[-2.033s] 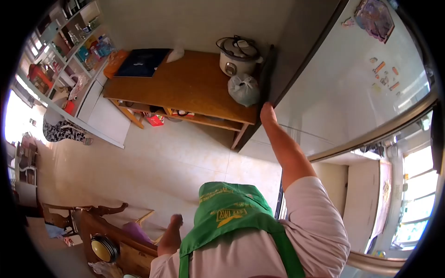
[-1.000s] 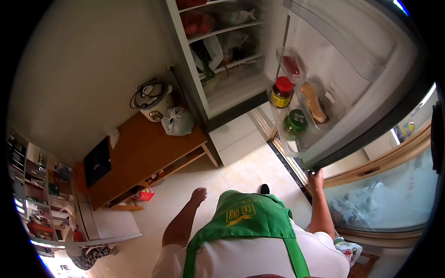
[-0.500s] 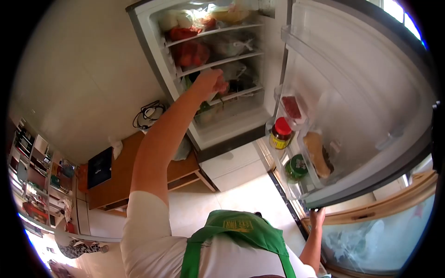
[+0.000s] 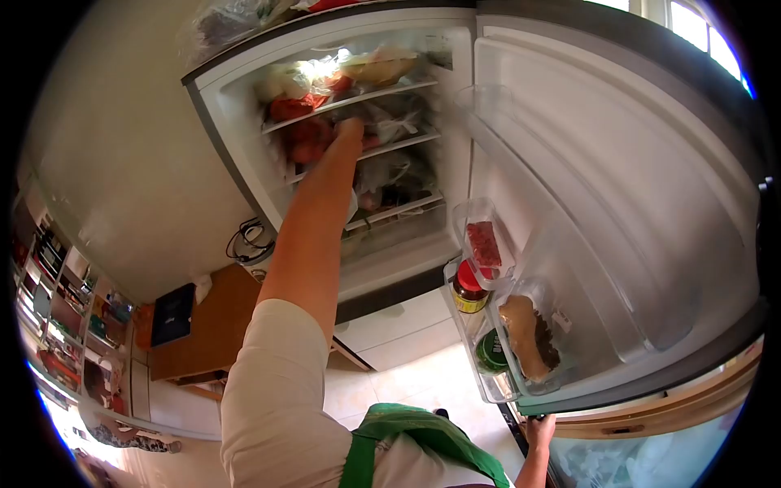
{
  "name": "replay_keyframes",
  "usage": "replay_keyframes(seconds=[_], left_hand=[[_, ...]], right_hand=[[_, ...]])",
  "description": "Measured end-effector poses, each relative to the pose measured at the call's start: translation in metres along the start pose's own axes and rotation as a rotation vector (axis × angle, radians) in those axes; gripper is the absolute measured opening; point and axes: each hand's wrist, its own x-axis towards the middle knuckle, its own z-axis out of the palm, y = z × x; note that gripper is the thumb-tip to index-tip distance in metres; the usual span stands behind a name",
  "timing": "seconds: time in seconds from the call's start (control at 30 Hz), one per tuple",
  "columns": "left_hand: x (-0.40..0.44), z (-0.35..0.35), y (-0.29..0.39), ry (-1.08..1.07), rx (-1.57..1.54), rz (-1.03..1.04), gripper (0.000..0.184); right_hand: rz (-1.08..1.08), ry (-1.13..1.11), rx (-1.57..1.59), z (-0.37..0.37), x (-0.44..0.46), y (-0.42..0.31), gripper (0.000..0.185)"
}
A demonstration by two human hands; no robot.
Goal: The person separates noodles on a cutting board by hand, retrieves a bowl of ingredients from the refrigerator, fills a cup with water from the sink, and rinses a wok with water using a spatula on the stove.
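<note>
So the fridge (image 4: pixel 236 122) is standing wide open, and both hands are busy with it. The left hand (image 4: pixel 350 128) has been stuck deep inside the fridge, second level from the top, right by some bagged red stuff (image 4: pixel 305 146). Its fingers are hidden by the back of the hand, so whether that grip is spread or pinching anything honestly can't be told. A pale tied bag (image 4: pixel 399 126) can be seen on that same fridge level, just right of the hand.

The fridge door (image 4: pixel 618 203) is swung out to the right of the fridge, and its bottom edge is being held by the right hand (image 4: pixel 540 427), grip curled onto it. In the fridge door's bins a pack of red food (image 4: pixel 484 242), a red-lidded jar (image 4: pixel 470 301), a green-lidded jar (image 4: pixel 490 351) and a tan bundle (image 4: pixel 527 337) are kept.

Left of the fridge, a wooden counter (image 4: pixel 213 313) is partly blocked by the arm; a dark blue folder (image 4: pixel 173 315) is laid at its far end. Some clear plastic bags (image 4: pixel 232 20) are piled on top of the fridge.
</note>
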Motion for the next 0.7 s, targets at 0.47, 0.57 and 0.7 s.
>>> replay_keyframes(seconds=[0.47, 0.57, 0.7], left_hand=[[-0.033, -0.042, 0.009, -0.199, 0.02, 0.008, 0.021], [-0.048, -0.049, 0.007, -0.246, 0.045, -0.03, 0.021], [-0.106, -0.071, 0.006, -0.244, 0.071, -0.044, 0.021]], right_hand=[[-0.015, 0.084, -0.005, 0.002, 0.02, 0.012, 0.03], [0.031, 0.045, -0.009, -0.011, 0.015, -0.013, 0.026], [-0.015, 0.043, -0.071, -0.005, 0.017, 0.001, 0.027]])
